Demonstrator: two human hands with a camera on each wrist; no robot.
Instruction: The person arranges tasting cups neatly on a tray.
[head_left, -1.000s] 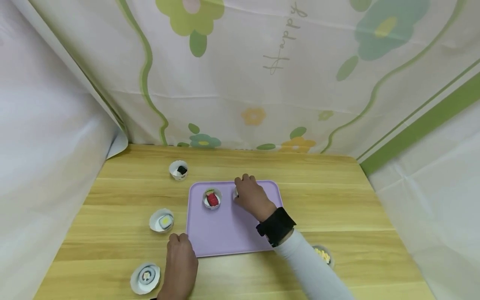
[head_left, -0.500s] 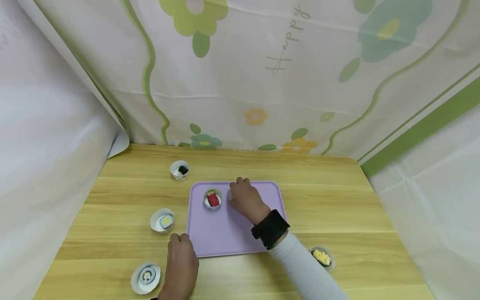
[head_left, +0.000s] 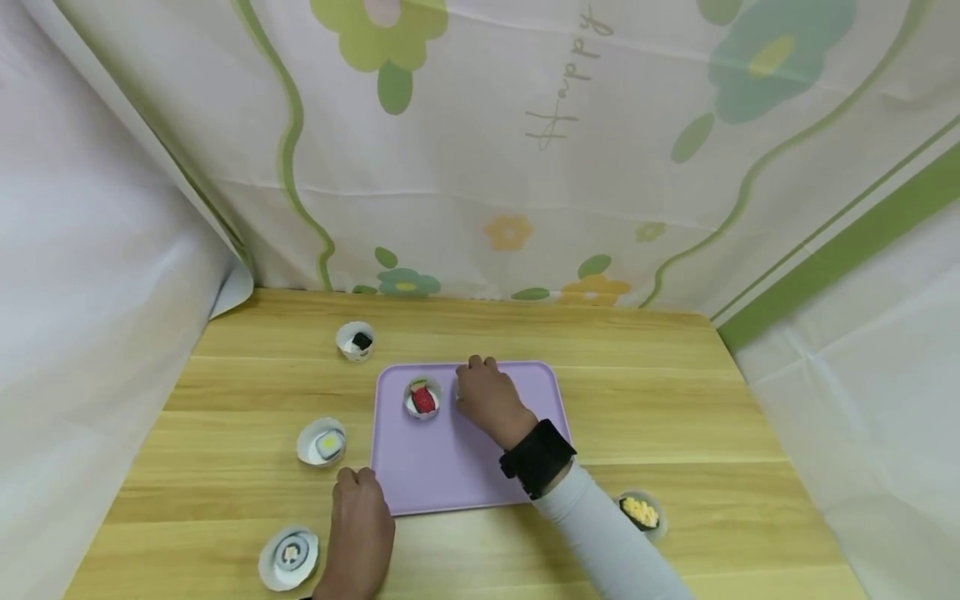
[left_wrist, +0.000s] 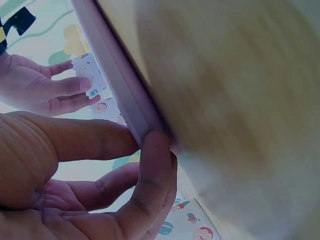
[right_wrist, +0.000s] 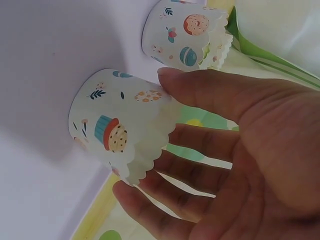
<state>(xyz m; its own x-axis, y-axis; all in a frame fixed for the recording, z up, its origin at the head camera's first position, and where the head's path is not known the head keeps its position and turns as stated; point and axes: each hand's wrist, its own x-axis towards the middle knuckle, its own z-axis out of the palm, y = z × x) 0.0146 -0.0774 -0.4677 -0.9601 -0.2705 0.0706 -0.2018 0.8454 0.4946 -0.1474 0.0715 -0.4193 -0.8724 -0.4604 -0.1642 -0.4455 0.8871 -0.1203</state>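
Note:
My left hand [head_left: 362,527] pinches the near left corner area of a purple tray [head_left: 442,475]; in the left wrist view the thumb and index finger grip its rim. Over the back half of the tray, my right hand [head_left: 491,400] holds a white paper baking cup [right_wrist: 120,125] printed with cupcakes, thumb on one side and fingers on the other. The cup stands on the tray, mostly hidden by the hand in the head view. Just left of it on the tray is another paper cup [head_left: 411,410] containing a red-topped toy sushi piece [head_left: 423,399].
On the wooden table [head_left: 637,400], left of the tray, stand three paper cups: a back one [head_left: 348,333] with a black piece, a middle one [head_left: 306,446], and a front one [head_left: 267,567] with a round roll. A cup with yellow-topped sushi [head_left: 640,512] stands right, beside the sleeve.
My right hand has shifted slightly left across the tray with its cup, closer to the red-sushi cup. The yellow-topped sushi shows more fully beside the sleeve. My left hand keeps its place.

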